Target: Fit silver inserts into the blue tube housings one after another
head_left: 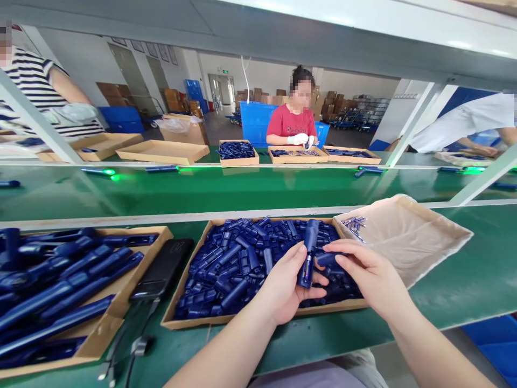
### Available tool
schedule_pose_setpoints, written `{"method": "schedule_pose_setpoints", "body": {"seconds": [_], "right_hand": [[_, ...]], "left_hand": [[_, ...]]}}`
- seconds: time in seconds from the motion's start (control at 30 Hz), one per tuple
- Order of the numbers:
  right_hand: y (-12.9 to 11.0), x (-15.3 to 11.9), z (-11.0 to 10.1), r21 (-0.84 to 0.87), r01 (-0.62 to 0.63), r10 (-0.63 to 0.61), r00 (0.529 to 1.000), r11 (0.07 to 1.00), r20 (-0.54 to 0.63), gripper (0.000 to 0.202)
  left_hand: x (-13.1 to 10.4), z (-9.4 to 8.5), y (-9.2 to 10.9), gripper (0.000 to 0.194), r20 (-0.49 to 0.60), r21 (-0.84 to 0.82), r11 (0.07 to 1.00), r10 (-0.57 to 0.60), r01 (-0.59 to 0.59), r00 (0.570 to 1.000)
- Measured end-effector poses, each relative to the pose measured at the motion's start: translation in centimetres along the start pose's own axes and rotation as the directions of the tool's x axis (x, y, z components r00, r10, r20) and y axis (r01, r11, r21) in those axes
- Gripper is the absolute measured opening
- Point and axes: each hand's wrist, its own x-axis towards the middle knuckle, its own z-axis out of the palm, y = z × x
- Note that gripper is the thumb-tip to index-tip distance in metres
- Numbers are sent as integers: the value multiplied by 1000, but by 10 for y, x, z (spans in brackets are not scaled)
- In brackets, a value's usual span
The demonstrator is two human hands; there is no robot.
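Observation:
My left hand [288,277] is closed around a dark blue tube-shaped casing [311,234], held upright and slightly tilted above a cardboard tray. A slot in its lower part shows shiny metal parts inside. Close by on the right is my right hand [369,272], its fingers curled and its thumb near the fingertips. A blue piece shows by those fingertips, but I cannot tell whether it is gripped or lies behind. Beneath both hands, many small blue plastic covers [230,264] fill the cardboard tray [202,323].
Long blue casings lie in a cardboard tray [109,345] at left. A black power bank [163,269] with cables sits between the trays. At right, a cloth-lined tray [420,231] holds small metallic batteries [355,226]. Beyond runs a green conveyor [258,188]; co-workers sit across it.

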Motion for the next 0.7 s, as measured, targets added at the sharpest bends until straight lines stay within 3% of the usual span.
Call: {"method": "schedule_pose_setpoints", "body": {"seconds": [0.1, 0.23, 0.37, 0.47, 0.53, 0.6, 0.67, 0.7], "right_hand": [[-12, 7, -4, -67, 55, -45, 988, 996, 149, 28], [-21, 10, -2, -49, 42, -25, 950, 998, 311, 38], [-20, 6, 8, 150, -38, -2, 966, 988, 257, 25], [-21, 3, 10, 89, -39, 17, 971, 995, 239, 22], [-22, 1, 9, 20, 41, -45, 966, 999, 254, 26], [-21, 1, 8, -105, 234, -208, 955, 967, 210, 30], [-19, 1, 10, -305, 410, -388, 912, 859, 134, 33], [-17, 1, 13, -396, 434, -437, 895, 809, 88, 32]], "left_hand": [[-2, -1, -1, 30, 101, 37, 999, -19, 16, 995], [-3, 1, -1, 27, 102, 17, 1000, -1, 0, 995], [-4, 2, -1, 25, 119, -40, 999, 21, -16, 993], [-3, 2, -2, 24, 122, -43, 999, 31, -25, 992], [-3, 2, -3, 24, 125, -39, 999, 41, -36, 991], [-2, 1, -5, 26, 140, -41, 997, 65, -60, 988], [0, 1, -6, 33, 171, -49, 996, 85, -78, 981], [0, 0, -7, 38, 186, -52, 995, 96, -87, 978]]}}
